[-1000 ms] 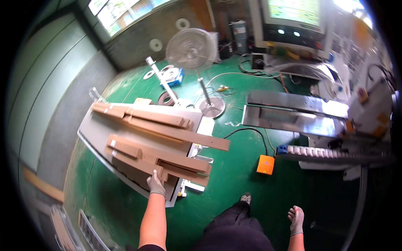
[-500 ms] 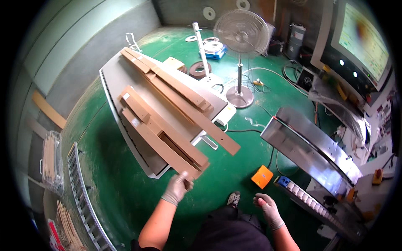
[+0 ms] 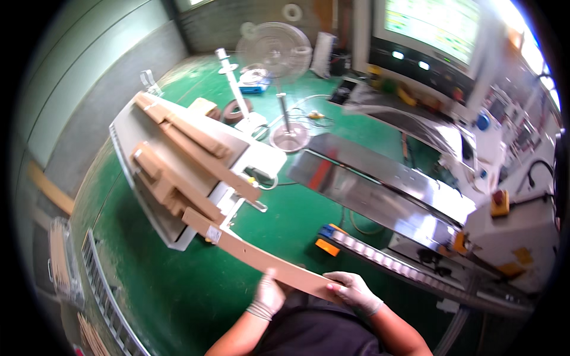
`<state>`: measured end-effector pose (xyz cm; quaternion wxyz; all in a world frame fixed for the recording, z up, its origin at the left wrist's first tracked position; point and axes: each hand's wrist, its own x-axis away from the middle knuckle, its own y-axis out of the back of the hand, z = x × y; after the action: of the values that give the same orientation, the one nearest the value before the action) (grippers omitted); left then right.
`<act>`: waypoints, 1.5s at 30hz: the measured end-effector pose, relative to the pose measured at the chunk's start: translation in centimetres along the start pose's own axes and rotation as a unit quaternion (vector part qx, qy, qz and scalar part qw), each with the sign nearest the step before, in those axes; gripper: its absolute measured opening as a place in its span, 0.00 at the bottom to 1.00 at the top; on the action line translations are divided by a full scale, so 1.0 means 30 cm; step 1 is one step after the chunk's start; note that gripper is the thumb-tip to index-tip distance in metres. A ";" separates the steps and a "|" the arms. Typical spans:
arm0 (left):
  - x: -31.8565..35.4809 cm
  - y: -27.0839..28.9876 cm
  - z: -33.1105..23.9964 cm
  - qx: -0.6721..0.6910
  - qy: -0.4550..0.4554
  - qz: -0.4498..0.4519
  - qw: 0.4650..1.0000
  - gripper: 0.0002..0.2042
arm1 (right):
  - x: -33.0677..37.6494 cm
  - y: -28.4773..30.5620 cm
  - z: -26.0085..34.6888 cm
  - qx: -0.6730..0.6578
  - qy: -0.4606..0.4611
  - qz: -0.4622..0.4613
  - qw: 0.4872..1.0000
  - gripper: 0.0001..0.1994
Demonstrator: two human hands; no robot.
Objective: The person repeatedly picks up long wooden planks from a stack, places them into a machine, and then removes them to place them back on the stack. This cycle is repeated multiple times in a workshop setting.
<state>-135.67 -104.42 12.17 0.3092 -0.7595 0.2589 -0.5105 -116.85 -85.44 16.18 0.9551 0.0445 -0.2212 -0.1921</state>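
Note:
A long, flat brown strip [image 3: 255, 251] with a white label near its far end slants across in front of me. My left hand [image 3: 271, 295], in a thin pale glove, grips its lower edge around the middle. At the strip's near right end, my gloved right hand [image 3: 355, 292] is closed on it, thumb on top. More brown strips [image 3: 178, 184] lie in two rows on the pale table [image 3: 189, 145] to the left. The held strip's far end overlaps the table's near corner in the picture; whether it touches cannot be told.
To the right stands a shiny metal conveyor [image 3: 380, 196], with a row of white rollers [image 3: 392, 261] alongside. A pedestal fan [image 3: 276, 53] stands beyond the table. A machine screen [image 3: 433, 26] is at the upper right. A metal ladder [image 3: 110, 291] lies at the left.
My left hand has taken a strip from the table's near end and brought it right; my right hand now holds its near end. The view has turned right.

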 end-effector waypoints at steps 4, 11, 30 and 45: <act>-0.161 0.080 -0.026 0.022 -0.153 -0.071 0.985 0.24 | 0.424 0.283 -0.256 -0.078 -0.086 -0.042 0.992 0.24; -0.347 -0.311 0.300 -0.162 -0.064 0.077 0.982 0.21 | 0.942 0.391 -0.502 0.064 -0.331 -0.087 0.937 0.28; -0.734 -0.786 1.106 -0.659 -0.042 0.406 0.632 0.23 | 0.654 0.208 -0.372 -0.005 -0.327 -0.543 0.774 0.28; -0.673 -0.887 1.293 -0.731 -0.009 0.393 0.558 0.23 | 0.909 0.253 -0.656 0.249 -0.255 -0.501 0.789 0.18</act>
<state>-104.28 -64.19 8.11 -0.1798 -0.5523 0.8133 0.0325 -82.97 -89.00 10.84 0.5898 0.3348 -0.4432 -0.5861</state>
